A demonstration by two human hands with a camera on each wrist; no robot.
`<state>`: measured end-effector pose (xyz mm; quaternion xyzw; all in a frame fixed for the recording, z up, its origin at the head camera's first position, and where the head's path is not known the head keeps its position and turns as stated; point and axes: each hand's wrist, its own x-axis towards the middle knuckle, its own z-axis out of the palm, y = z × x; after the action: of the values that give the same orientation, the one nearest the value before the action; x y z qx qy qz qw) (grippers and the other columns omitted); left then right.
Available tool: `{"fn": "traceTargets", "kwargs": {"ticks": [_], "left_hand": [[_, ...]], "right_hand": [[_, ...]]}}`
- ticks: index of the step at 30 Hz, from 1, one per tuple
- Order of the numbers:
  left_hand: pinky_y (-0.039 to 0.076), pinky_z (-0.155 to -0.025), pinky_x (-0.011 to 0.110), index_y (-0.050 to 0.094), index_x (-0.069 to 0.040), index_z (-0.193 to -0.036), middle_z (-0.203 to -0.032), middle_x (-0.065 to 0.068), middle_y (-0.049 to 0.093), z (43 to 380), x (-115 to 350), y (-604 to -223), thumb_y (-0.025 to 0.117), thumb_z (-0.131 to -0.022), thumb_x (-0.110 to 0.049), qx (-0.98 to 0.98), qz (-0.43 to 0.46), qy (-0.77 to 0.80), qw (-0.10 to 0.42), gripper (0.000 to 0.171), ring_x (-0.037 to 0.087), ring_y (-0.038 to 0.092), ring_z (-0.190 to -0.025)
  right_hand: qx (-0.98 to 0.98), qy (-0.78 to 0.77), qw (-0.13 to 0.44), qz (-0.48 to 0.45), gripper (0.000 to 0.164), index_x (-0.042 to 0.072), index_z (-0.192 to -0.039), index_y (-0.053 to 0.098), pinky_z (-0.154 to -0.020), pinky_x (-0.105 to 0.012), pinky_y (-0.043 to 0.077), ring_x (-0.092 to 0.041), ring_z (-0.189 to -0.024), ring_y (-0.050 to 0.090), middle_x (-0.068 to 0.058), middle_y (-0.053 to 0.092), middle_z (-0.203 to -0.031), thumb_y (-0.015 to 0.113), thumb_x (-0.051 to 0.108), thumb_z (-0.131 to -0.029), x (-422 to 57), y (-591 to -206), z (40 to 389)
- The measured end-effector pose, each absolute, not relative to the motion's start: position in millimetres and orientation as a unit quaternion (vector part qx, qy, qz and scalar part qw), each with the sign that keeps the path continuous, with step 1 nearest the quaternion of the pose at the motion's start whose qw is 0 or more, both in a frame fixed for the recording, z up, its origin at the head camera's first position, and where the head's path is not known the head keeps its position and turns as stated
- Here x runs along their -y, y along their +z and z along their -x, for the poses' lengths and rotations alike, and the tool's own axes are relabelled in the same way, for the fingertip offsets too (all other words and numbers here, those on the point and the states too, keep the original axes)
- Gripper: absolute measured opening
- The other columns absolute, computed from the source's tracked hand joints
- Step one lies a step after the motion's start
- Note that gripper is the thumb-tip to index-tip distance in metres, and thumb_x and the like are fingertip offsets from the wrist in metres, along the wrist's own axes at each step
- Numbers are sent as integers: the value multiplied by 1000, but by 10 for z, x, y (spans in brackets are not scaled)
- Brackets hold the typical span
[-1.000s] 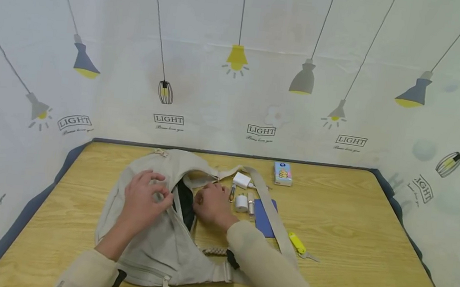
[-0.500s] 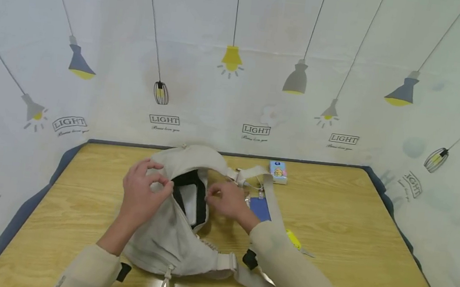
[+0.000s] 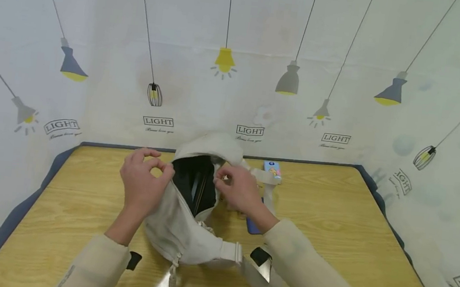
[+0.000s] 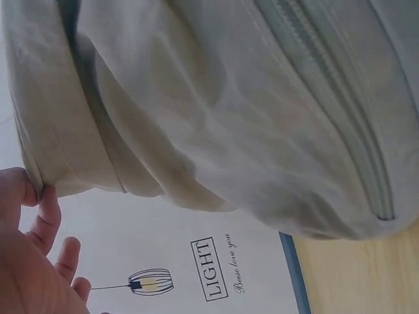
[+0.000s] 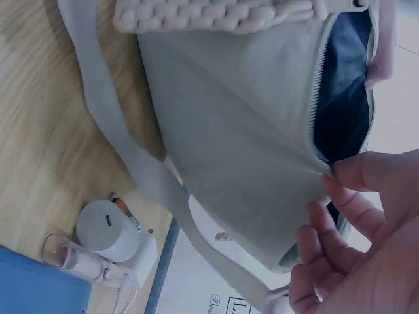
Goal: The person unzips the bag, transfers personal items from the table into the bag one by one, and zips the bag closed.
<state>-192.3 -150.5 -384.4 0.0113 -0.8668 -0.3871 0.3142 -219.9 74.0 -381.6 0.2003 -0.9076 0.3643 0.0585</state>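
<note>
A beige fabric bag (image 3: 186, 237) stands tilted up on the table, its zippered mouth spread wide. My left hand (image 3: 141, 183) pinches the mouth's left edge between thumb and forefinger, as the left wrist view also shows. On the opposite edge, my right hand (image 3: 241, 191) pinches the fabric beside the zipper teeth (image 5: 319, 85). Dark lining (image 3: 186, 176) shows inside, with a narrow upright divider or pocket edge in the middle. A braided cord handle (image 5: 209, 16) runs along the bag in the right wrist view.
Behind the right hand lie a tissue pack (image 3: 272, 167) and a blue flat item (image 3: 252, 226). A white round charger (image 5: 108, 229) and a clear-capped tube (image 5: 72, 255) sit near the strap (image 5: 118, 124). A black buckle (image 3: 260, 256) rests at front right.
Both hands have lifted and tilted the bag up off its flat side, and the mouth has widened. The right hand moved right. A white object seen inside earlier is now out of sight.
</note>
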Motion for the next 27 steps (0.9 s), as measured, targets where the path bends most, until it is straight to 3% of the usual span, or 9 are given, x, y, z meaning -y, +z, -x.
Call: {"fn": "traceTargets", "kwargs": {"ticks": [10,18,27], "left_hand": [[27,-104,62,68,0,-67,-108,14,62,2049,1571,-3617,65,-86,-17,837,-15,-414,357,25,37,47,-120],[31,-103,58,72,0,-75,-108,16,64,2115,1485,-3731,63,-88,-21,871,25,-394,293,27,38,49,-116],[33,-102,55,72,-3,-80,-108,15,65,2086,1395,-3760,68,-89,-28,877,82,-385,275,27,35,52,-111]], "right_hand": [[882,415,80,-210,11,14,-95,68,-85,-40,49,-21,-97,61,-3,68,-102,59,22,-94,-801,-3525,2280],[885,417,44,-202,14,11,-97,70,-90,-39,51,-21,-100,62,-5,69,-103,62,22,-94,-753,-3595,2301],[884,413,52,-212,14,11,-96,71,-91,-39,51,-21,-99,63,-4,71,-103,65,23,-92,-701,-3605,2331]]}}
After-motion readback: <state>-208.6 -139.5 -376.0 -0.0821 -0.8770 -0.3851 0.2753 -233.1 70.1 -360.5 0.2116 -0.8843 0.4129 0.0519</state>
